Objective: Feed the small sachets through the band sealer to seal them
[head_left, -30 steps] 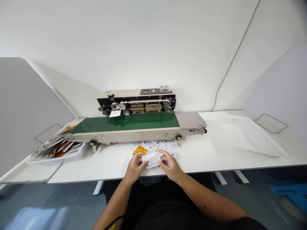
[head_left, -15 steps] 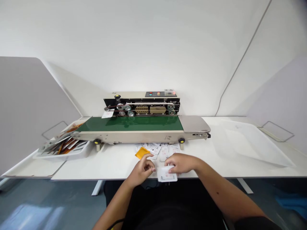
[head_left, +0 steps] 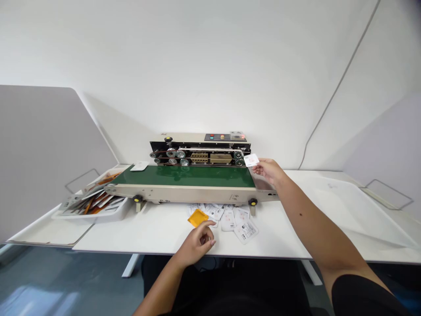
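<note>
My right hand [head_left: 268,170] pinches a small white printed packet [head_left: 251,160] at the right end of a band sealing machine [head_left: 200,151], beside its rollers. Near the table's front edge my left hand [head_left: 199,242] rests with fingers loosely curled, thumb and forefinger apart, nothing between them. Just beyond it lie an orange packet [head_left: 198,217] and several white packets [head_left: 246,231], partly under the machine's conveyor. Another white packet [head_left: 140,166] lies at the far left end of the green belt [head_left: 194,176].
A white bin [head_left: 115,212] full of mixed packets stands under the belt's left end. On the right is a large, shallow, translucent white tray [head_left: 378,228]. The machine's control panel [head_left: 223,137] shows a red light. Grey partitions [head_left: 42,153] flank the table.
My right hand has gone from the front edge up to the machine's right end with a white packet. The packet at the left end has left the rollers and lies on the belt.
</note>
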A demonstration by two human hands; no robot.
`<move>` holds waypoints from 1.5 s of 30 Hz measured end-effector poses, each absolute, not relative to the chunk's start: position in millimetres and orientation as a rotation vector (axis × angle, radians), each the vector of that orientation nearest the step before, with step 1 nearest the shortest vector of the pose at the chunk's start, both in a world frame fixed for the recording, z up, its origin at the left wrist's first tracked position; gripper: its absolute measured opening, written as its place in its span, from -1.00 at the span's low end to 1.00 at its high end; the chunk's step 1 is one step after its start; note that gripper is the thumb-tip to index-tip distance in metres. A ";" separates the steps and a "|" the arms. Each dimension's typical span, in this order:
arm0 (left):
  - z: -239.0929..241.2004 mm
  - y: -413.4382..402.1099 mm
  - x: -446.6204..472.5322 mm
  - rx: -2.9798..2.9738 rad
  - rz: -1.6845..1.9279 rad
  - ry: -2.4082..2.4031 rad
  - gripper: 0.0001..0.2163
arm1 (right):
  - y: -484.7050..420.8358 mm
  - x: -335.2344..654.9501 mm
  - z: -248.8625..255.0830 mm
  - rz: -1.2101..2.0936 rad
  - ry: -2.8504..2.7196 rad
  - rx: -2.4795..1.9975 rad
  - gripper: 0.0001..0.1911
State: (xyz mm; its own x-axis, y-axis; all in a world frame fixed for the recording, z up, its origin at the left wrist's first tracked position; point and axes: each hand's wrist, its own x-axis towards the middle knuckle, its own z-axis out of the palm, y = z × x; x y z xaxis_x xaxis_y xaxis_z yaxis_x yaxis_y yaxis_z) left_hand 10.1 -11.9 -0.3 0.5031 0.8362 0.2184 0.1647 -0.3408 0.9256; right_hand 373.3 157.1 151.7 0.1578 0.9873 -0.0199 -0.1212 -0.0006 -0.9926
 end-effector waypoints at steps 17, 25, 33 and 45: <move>4.9 -12.6 9.9 2.017 0.809 0.887 -0.74 | 118.4 334.5 140.4 0.275 -1.445 -1.445 -0.59; 13.8 -14.3 12.8 2.091 0.798 0.919 -0.78 | -7.7 324.9 40.8 0.356 -2.266 -1.132 -0.60; 12.3 -11.9 15.3 2.125 0.779 0.972 -0.79 | -38.6 339.8 -14.7 0.429 -2.405 -1.410 -0.17; 12.2 -13.2 19.1 2.233 0.750 1.027 -0.73 | -44.8 296.9 -24.8 0.313 -2.366 -0.967 -0.49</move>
